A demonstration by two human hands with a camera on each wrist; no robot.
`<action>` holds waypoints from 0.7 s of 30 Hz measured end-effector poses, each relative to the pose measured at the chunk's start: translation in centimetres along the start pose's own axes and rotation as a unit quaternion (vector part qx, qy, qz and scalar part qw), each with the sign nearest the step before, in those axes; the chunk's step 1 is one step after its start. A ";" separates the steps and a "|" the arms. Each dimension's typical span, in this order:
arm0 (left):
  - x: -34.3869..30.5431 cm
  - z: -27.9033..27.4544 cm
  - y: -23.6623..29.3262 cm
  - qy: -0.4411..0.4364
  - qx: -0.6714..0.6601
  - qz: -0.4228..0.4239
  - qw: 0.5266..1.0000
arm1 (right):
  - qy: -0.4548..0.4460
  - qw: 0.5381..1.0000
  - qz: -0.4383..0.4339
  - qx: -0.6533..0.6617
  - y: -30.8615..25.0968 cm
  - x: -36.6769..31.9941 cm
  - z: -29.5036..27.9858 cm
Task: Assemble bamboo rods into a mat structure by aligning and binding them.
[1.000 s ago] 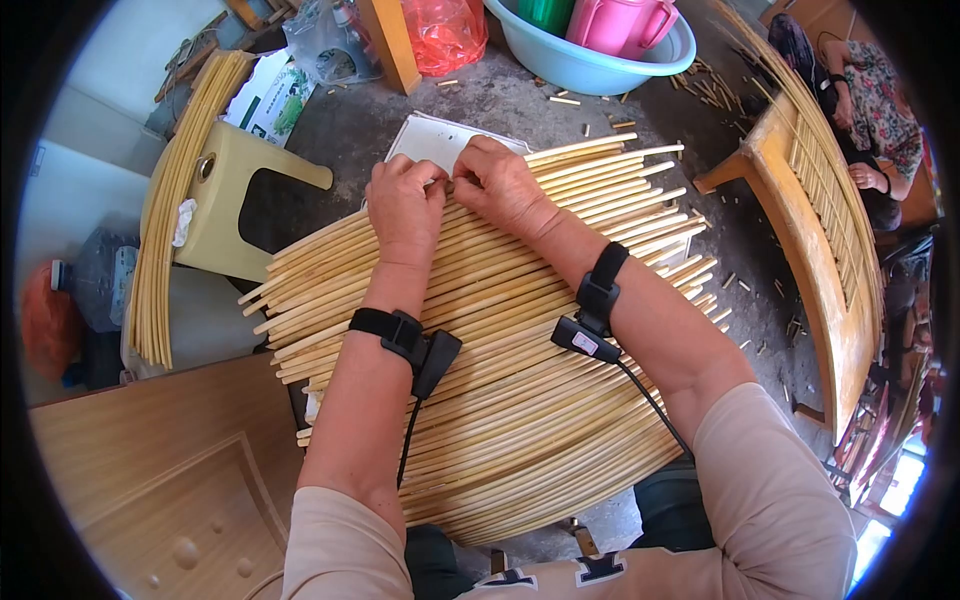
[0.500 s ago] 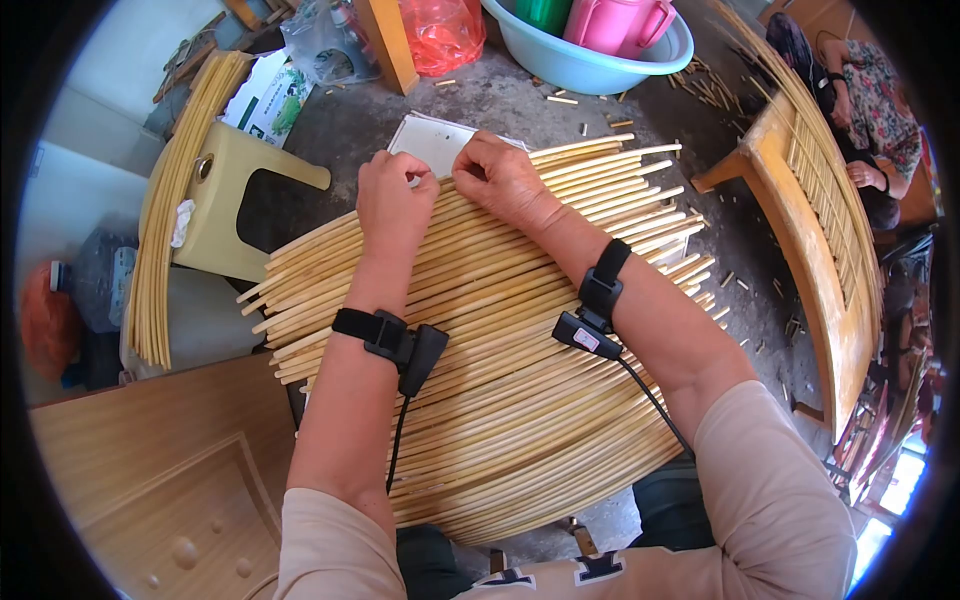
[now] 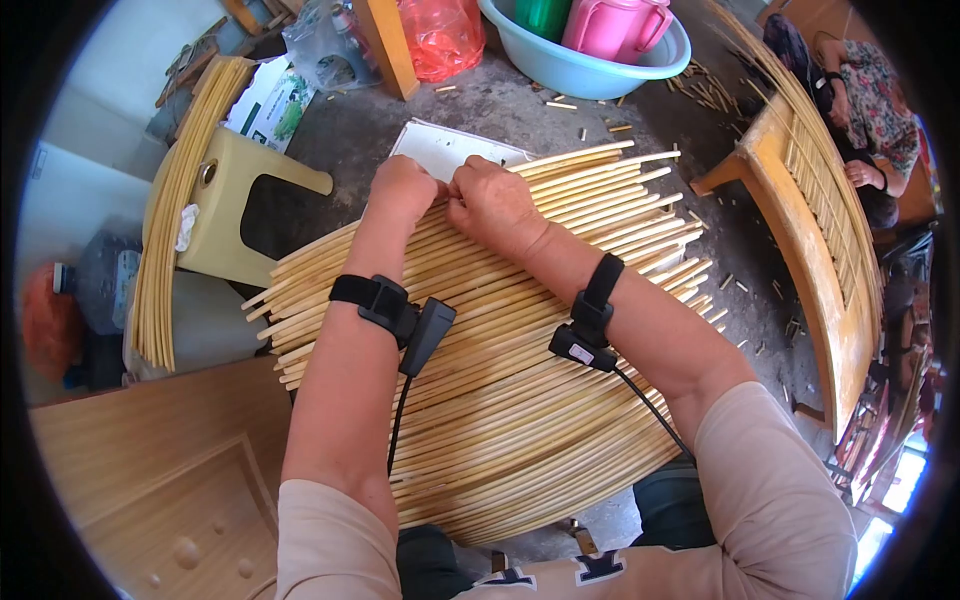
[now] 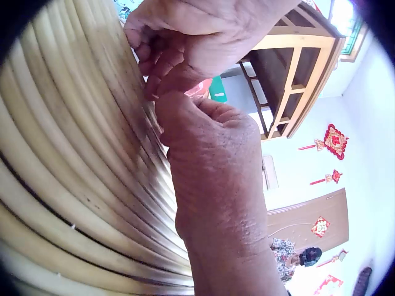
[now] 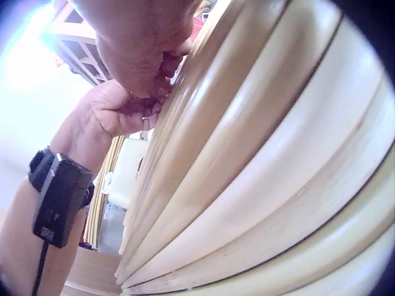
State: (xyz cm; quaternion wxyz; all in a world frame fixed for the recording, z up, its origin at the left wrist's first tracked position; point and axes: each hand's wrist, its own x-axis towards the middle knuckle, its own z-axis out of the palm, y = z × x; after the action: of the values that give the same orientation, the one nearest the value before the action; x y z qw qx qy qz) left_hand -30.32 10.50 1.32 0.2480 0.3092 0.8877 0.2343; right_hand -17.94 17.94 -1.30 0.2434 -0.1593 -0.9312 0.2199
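Observation:
A wide mat of pale, slender rods [image 3: 480, 330] lies across the person's lap, its rods side by side. Both hands meet at its far edge. The left hand [image 3: 403, 188] bends down over that edge with curled fingers, close beside the other hand; in the left wrist view its fingers [image 4: 162, 61] bunch beside the rods. I cannot tell what is between them. Curled fingers of the right hand [image 3: 492, 203] grip the outermost rods, thumb side toward the left hand. The right wrist view shows both hands at the rod edge, fingertips partly hidden.
A white board [image 3: 450, 150] sticks out beyond the mat. Left, a yellow plastic stool [image 3: 225, 215] bears a bundle of long rods [image 3: 175, 240]. A blue basin [image 3: 600, 75] and a wooden bench [image 3: 800, 270] stand ahead and right. Cut rod bits [image 3: 710, 90] litter the floor.
The left hand lifted away to the left half a second ago, and has now come back down beside the right hand, bending over the far edge. The right hand stays near its place.

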 end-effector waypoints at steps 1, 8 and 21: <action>-0.2 -0.1 0.2 -0.006 -0.026 0.007 1.000 | 0.000 1.000 -0.001 -0.005 0.1 0.0 -0.1; -0.8 0.1 -0.5 -0.002 -0.001 0.023 1.000 | 0.012 0.999 -0.020 -0.033 0.8 0.6 -0.2; 0.6 -0.3 -1.2 -0.040 -0.142 0.001 0.989 | 0.007 0.999 0.027 -0.018 -0.2 0.2 1.0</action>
State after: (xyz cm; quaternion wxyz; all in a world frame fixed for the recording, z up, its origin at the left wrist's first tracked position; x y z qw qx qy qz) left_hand -31.39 10.01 0.67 0.3240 0.2812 0.8346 0.3455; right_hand -18.69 17.50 -1.90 0.2415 -0.1905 -0.9283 0.2089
